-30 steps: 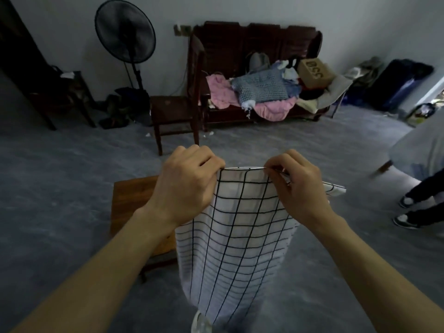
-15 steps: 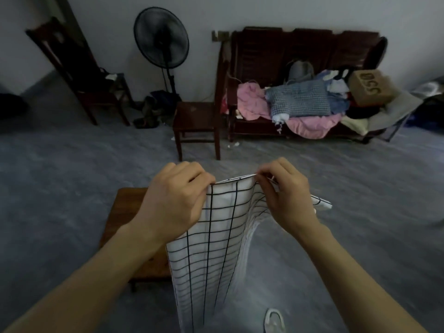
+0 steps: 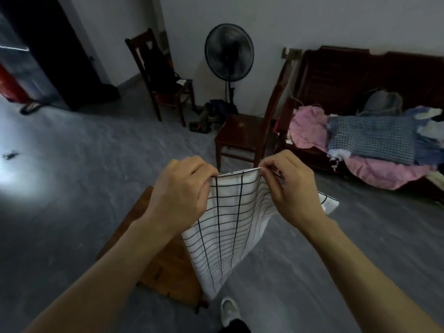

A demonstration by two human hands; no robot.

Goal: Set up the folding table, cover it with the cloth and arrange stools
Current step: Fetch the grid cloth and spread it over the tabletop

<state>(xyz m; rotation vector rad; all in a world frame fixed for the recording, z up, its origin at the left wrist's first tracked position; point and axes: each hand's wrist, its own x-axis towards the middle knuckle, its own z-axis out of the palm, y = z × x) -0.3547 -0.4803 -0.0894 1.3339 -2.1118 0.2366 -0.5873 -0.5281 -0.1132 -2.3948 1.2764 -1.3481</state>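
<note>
From the head view, looking forward and down along two bare arms. Pinching the top hem of a white cloth (image 3: 230, 224) with black grid lines: left hand (image 3: 182, 195) with fingers curled over the hem's left end, right hand (image 3: 288, 188) with thumb and fingertips nipped on its right end. Held up in the air between both hands, hanging down in a slack fold, one loose corner poking out to the right behind the right wrist. Below and to the left of the cloth, a low wooden counter (image 3: 168, 265) standing on the grey floor (image 3: 96, 169), partly hidden by the left arm (image 3: 115, 267) and by the hanging cloth. Cannot tell whether touching the cloth's lower end or not. Near the counter's closest corner, a white shoe (image 3: 229, 311) on the floor. Farther back, a dark wooden chair (image 3: 242, 131) straight beyond the hands, a black standing fan (image 3: 229, 52) by the wall behind it, and a second dark chair (image 3: 163, 78) left of the fan. At right, a dark wooden settee (image 3: 336, 73) piled with pink and blue-checked clothes (image 3: 370, 138). At far left, a dark doorway (image 3: 60, 56) and a bright patch of light on the floor.
</note>
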